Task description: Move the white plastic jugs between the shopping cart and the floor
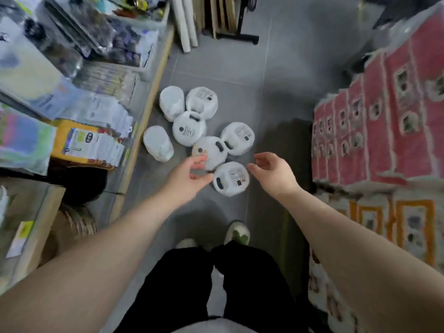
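Observation:
Several white plastic jugs sit in a cluster on the grey tiled floor (240, 68) in front of me. The nearest jug (231, 179) stands upright with a black handle and a label on top. Just behind it is another jug (212, 150), and one jug (158, 143) lies at the left by the shelf base. My left hand (189, 175) hovers to the left of the nearest jug, fingers apart, holding nothing. On the jug's right, my right hand (274, 173) is also open and empty. No shopping cart is in view.
A low shelf (149, 97) packed with packaged goods runs along the left. A pink and white model building (384, 128) fills the right side. White rolls (186, 25) and a black stand foot (240, 38) lie at the far end. My feet (236, 233) stand close behind the jugs.

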Tool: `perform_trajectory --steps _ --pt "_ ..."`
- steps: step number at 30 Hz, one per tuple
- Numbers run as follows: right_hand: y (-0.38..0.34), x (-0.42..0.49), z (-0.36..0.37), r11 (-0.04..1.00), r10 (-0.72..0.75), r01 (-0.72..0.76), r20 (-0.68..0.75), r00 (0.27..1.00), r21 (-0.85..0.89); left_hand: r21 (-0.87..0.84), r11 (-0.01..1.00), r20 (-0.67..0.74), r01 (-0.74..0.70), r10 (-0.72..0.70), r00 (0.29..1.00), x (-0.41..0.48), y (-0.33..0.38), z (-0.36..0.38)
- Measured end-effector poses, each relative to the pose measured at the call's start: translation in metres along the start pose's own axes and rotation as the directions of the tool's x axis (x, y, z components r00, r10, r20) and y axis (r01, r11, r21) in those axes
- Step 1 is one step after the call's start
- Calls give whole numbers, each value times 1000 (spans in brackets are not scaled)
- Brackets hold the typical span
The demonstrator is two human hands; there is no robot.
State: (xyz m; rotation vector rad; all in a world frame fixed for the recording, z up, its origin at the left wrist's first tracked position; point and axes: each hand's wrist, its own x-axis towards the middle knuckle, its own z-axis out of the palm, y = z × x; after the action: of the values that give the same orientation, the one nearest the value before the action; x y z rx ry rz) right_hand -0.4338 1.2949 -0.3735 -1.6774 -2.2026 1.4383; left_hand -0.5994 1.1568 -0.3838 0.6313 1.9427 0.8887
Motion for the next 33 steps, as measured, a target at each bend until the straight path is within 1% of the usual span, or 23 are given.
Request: perform_trajectory --steps 5,9,12,16,18,19,21,23,25,28,31,33 --pt "93 104 69 993 115 -112 113 987 -32 22 996 10 88 -88 996 102 -87 53" --pt "176 183 127 985 172 -169 135 976 -28 41 989 64 144 -147 987 176 -164 102" --pt "235 245 167 986 155 -144 148 977 -85 70 988 54 140 -144 988 233 -225 141" --pt "287 318 203 973 131 -88 198 971 -213 86 986 59 145 -150 987 296 -290 181" --pt "305 346 217 975 120 -74 216 969 -210 81 987 40 141 -145 989 320 -317 199" --pt "313 355 223 978 121 -76 231 965 -194 63 987 30 145 -147 989 328 -329 207" --pt "324 366 233 987 123 -92 251 960 -131 -28 988 9 149 -149 989 338 -347 222" --pt "332 372 238 991 134 -132 276 952 -25 -93 985 -5 144 -145 989 343 -354 233" --pt "337 376 240 980 144 -179 307 941 87 -141 979 12 147 -147 989 348 -360 240" --pt "338 374 240 963 151 -211 306 940 170 -179 972 39 153 -149 988 349 -362 241" --pt "332 365 239 947 147 -219 288 946 234 -207 970 36 130 -125 991 341 -354 234" --pt "318 356 232 942 113 -188 266 957 279 -209 970 19 127 -126 992 332 -343 225"
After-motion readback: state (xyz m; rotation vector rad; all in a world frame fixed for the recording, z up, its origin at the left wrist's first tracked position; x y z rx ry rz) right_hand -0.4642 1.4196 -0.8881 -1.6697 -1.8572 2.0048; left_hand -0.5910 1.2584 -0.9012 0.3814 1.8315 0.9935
